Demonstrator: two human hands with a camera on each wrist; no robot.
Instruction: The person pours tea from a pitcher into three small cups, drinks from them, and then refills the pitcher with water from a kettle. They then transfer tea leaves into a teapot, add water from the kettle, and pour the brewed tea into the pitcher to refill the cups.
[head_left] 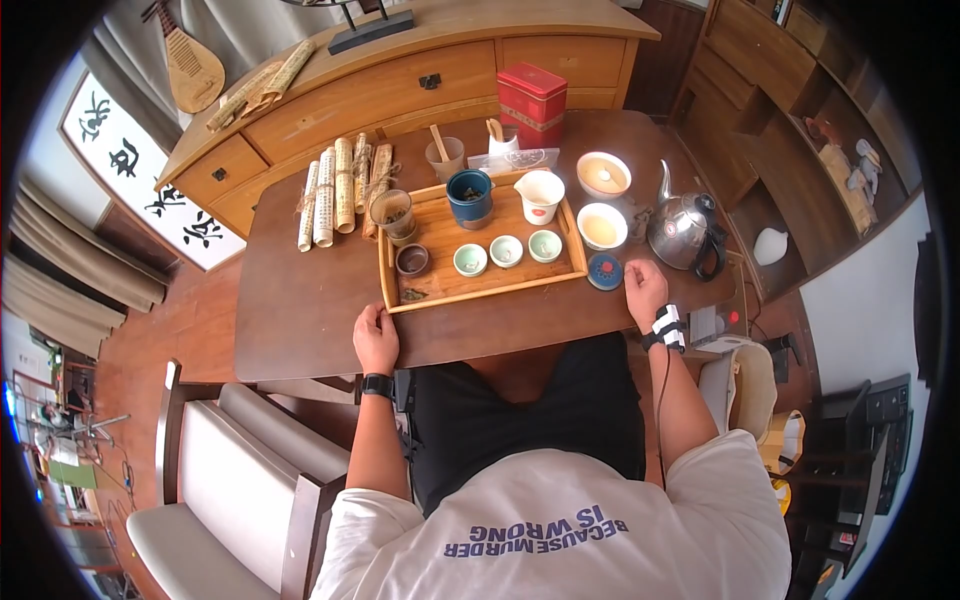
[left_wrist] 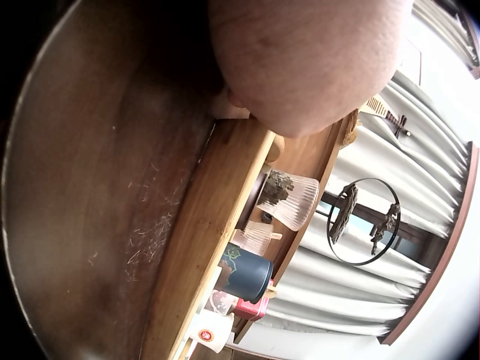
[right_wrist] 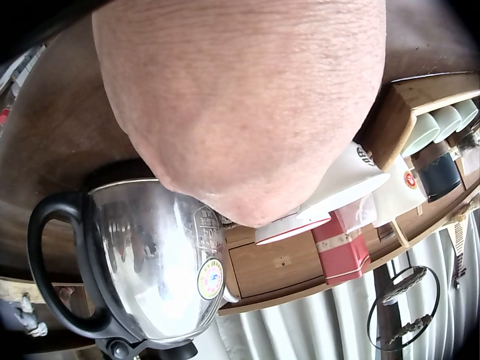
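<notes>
My left hand point(head_left: 376, 340) rests loosely curled on the table edge, close to the front left corner of a wooden tray point(head_left: 490, 297). My right hand point(head_left: 646, 290) lies on the table beside a round blue lid point(head_left: 605, 271), its fingers mostly hidden in the right wrist view. Nothing shows in either hand. On the tray stand a blue cup point(head_left: 470, 205), a white pitcher point(head_left: 541, 200), a ribbed glass point(head_left: 393, 215) with dark leaves, a small brown cup point(head_left: 412, 262) and three pale green cups point(head_left: 506, 252). A steel kettle point(right_wrist: 150, 255) stands beyond the right hand.
Two white bowls point(head_left: 602, 228) sit between tray and kettle. Tied bamboo scrolls point(head_left: 343, 185) lie at the back left. Behind the tray are a red tin point(head_left: 532, 105) and another glass point(head_left: 445, 157). A wooden cabinet point(head_left: 380, 95) borders the table's far side; chairs point(head_left: 220, 490) stand left.
</notes>
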